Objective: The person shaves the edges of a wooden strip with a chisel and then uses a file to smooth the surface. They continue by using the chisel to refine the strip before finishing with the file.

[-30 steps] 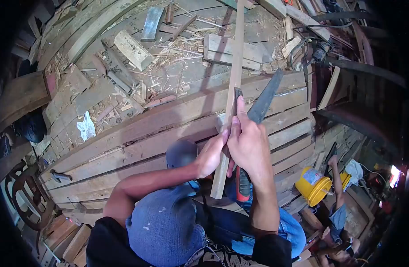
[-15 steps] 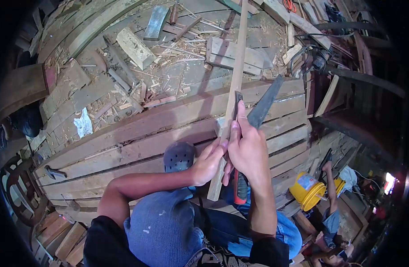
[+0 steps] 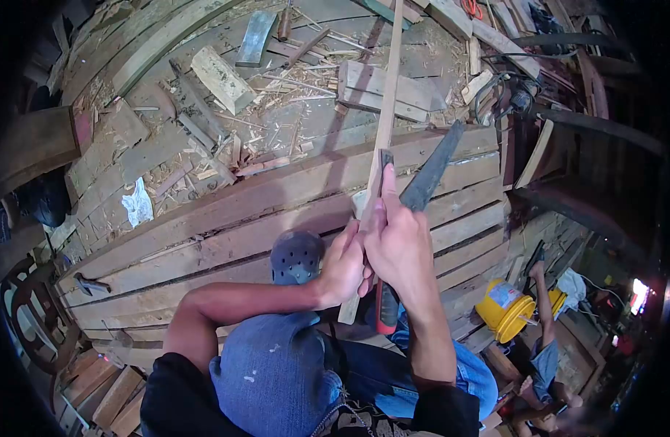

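Long wooden strip: clasped in left hand; red-handled blade: gripped in right hand, forefinger along strip; planks beneath

L hand, strip, R hand w/ saw

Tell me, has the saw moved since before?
Yes, slightly. The saw in the right hand has swung its red handle left, nearer the blue shoe; its tip stays by the same plank edge. The left hand holds the wooden strip.
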